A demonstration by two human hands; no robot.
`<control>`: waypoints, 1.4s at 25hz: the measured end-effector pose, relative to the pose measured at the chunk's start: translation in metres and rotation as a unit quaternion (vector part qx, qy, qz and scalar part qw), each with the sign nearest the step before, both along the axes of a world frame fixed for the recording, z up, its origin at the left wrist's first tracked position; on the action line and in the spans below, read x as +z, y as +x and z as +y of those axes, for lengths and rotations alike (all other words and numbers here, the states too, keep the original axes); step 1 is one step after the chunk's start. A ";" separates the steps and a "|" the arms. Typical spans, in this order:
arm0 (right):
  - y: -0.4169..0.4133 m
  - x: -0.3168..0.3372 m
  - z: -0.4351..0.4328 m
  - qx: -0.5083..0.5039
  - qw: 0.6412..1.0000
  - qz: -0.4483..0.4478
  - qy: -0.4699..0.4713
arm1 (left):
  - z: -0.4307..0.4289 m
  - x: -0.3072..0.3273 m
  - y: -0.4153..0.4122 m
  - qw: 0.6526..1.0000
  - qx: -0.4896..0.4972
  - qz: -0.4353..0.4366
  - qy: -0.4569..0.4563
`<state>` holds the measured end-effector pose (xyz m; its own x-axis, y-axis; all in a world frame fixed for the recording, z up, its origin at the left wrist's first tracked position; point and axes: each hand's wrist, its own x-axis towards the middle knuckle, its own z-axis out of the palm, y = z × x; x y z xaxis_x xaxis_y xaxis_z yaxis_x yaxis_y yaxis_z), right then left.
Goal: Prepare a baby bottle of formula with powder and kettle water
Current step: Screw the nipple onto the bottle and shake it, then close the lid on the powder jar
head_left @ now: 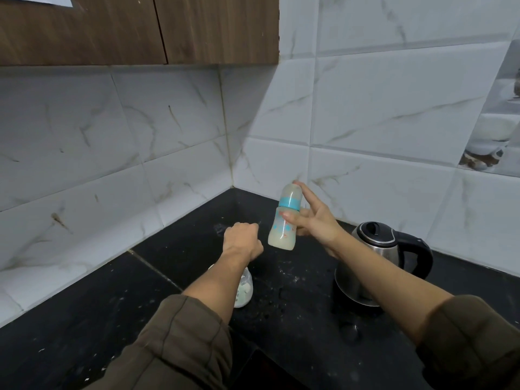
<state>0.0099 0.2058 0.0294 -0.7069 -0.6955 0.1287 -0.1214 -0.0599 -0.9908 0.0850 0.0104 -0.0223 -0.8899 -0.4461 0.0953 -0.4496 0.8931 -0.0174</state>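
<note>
A capped baby bottle (282,230) with a blue ring and milky liquid in its lower part hangs in the air above the black counter (295,333), tilted slightly. My right hand (319,224) holds it: one finger reaches up to the cap, another crosses the front, and the thumb is hidden behind. My left hand (242,240) hovers just left of the bottle with its fingers curled into a fist; nothing shows in it. A clear container (244,291) with white powder stands on the counter, partly hidden under my left forearm.
A steel kettle (374,243) with a black lid and handle stands on its base at the right, under my right forearm. White specks and droplets are scattered over the counter. Tiled walls meet in a corner behind, and a wooden cabinet hangs above left.
</note>
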 end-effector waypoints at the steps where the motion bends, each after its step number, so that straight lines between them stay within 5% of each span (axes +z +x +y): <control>1: -0.002 -0.009 -0.001 -0.015 0.999 0.023 0.026 | 0.000 -0.002 0.001 1.000 0.003 0.001 -0.002; 9: -0.004 -0.086 0.008 -0.089 0.942 0.159 0.282 | 0.003 -0.025 0.002 1.000 -0.002 -0.008 0.011; 17: -0.002 -0.121 0.007 -0.052 0.902 0.193 0.382 | 0.005 -0.039 0.003 1.000 0.007 0.000 0.027; 30: -0.014 -0.119 0.010 0.067 0.882 0.181 0.429 | -0.008 -0.033 0.010 0.998 0.022 0.044 0.032; 35: -0.021 -0.075 -0.015 -0.094 0.912 0.254 0.307 | -0.030 -0.015 0.014 0.993 0.052 0.091 0.048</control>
<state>-0.0115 0.1910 -0.0455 -0.7787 -0.6195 0.0994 -0.5249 0.5565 -0.6441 0.0985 -0.0194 -0.0372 -0.8101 -0.5501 0.2028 -0.5277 0.8349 0.1566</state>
